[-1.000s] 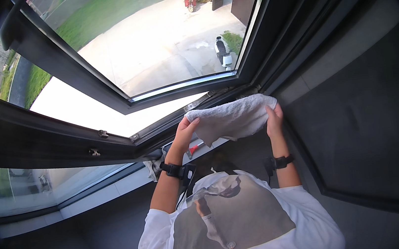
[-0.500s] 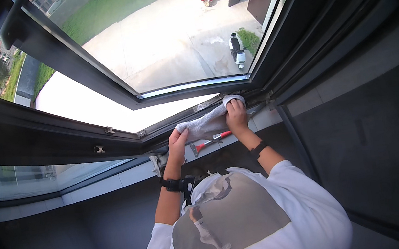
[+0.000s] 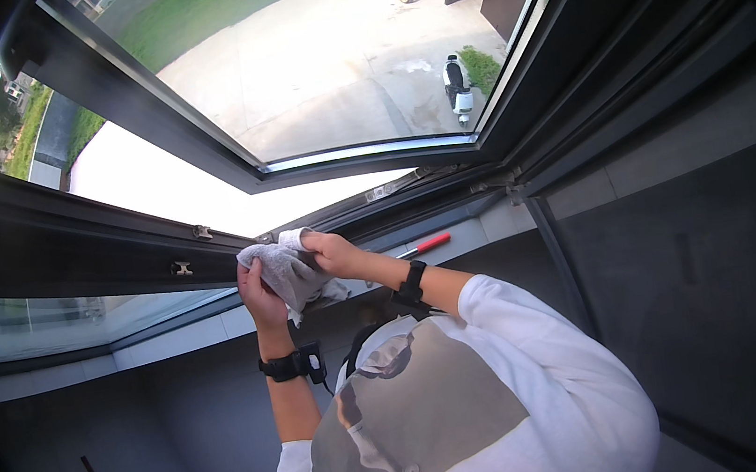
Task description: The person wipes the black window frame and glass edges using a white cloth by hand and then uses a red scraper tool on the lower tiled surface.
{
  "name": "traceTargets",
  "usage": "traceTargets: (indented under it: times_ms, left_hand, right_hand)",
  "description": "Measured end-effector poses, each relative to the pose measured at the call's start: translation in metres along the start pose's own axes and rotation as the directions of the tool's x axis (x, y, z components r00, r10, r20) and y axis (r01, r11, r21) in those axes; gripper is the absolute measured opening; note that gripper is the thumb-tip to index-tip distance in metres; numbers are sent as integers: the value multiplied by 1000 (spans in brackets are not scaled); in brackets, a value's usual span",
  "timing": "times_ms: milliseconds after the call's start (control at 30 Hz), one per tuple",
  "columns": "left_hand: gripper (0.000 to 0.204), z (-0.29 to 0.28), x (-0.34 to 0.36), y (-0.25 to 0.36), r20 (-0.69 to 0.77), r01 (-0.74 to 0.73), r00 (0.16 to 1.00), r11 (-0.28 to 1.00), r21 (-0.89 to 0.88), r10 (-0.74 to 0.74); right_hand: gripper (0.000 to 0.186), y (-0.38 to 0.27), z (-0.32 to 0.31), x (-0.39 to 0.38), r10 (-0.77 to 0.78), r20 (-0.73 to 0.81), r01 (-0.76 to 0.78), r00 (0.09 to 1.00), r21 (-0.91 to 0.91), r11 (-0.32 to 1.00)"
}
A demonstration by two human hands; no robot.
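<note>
A grey cloth [image 3: 286, 274] is stretched between both hands at the lower window frame [image 3: 214, 280], its loose end hanging down. My left hand [image 3: 261, 299] pinches the cloth's left side, thumb in front. A little to the right, my right hand [image 3: 335, 252] grips its upper right part, near a pale folded edge. The cloth is close against the dark frame; whether it touches there I cannot tell. Behind my right forearm lies a tool with a red handle [image 3: 434, 242] on the tiled sill [image 3: 467, 233], its head hidden.
An open window sash [image 3: 369, 159] with dark framing slants outward above my hands. Small metal catches [image 3: 181, 269] stick out from the frame on the left. Dark panels [image 3: 681, 246] stand to the right. Through the glass a white scooter [image 3: 459, 94] is parked on a paved yard.
Both hands have moved left along the frame with the cloth and come closer together. The cloth is now bunched and hanging. My right forearm now covers the tool's head.
</note>
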State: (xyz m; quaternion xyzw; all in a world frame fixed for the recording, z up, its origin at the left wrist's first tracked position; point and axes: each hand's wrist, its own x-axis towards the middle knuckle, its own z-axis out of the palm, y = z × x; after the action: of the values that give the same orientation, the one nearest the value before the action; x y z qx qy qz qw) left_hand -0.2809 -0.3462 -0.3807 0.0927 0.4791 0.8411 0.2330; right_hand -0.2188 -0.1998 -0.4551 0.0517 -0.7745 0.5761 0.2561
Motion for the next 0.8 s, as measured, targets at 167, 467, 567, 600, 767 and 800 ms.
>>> traceTargets:
  times_ms: [167, 467, 567, 600, 767, 800]
  left_hand:
    - [18, 15, 5, -7, 56, 52, 997, 999, -16, -51]
    - [22, 48, 22, -92, 262, 326, 840, 827, 457, -476]
    - [23, 83, 17, -119, 430, 302, 752, 841, 448, -499]
    - [22, 87, 17, -127, 441, 292, 746, 840, 457, -499]
    - [21, 74, 20, -123, 372, 307, 807, 865, 397, -458]
    - [21, 61, 23, -118, 350, 308, 824, 871, 383, -445]
  right_hand:
    - [30, -20, -46, -37, 476, -215, -198, 853, 711, 674]
    - [21, 0, -224, -121, 167, -873, -567, 459, -143, 811]
    - [22, 7, -246, -115, 48, -739, -656, 672, -565, 500]
    - [22, 8, -247, -111, 26, -688, -634, 725, -653, 413]
    - [10, 17, -225, -84, 53, -598, -579, 800, -745, 332]
    - [8, 20, -213, -74, 75, -579, -565, 812, -746, 353]
